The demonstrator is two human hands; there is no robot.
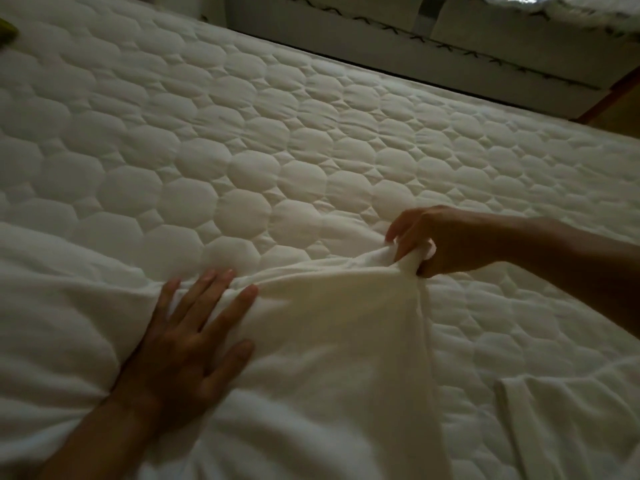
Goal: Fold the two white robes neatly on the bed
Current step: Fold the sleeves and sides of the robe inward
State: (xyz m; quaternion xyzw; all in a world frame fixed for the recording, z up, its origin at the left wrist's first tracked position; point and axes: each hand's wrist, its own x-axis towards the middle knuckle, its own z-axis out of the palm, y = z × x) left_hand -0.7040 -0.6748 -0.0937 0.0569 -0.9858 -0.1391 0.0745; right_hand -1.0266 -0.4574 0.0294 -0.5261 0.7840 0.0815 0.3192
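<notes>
A white robe (pixel 332 341) lies spread over the near part of the quilted white bed (pixel 242 140). My left hand (pixel 187 344) rests flat on the robe with its fingers straight and spread. My right hand (pixel 440 240) pinches a bunched corner of the same robe and lifts it a little off the mattress, so the cloth is pulled into a ridge between the two hands. More white cloth (pixel 568 424) lies at the lower right; whether it belongs to this robe or the other one is unclear.
The far edge of the bed runs diagonally across the top, with pale upholstered furniture (pixel 415 32) behind it. A small yellow-green object (pixel 7 32) shows at the top left edge. Bare quilted mattress stretches beyond the hands.
</notes>
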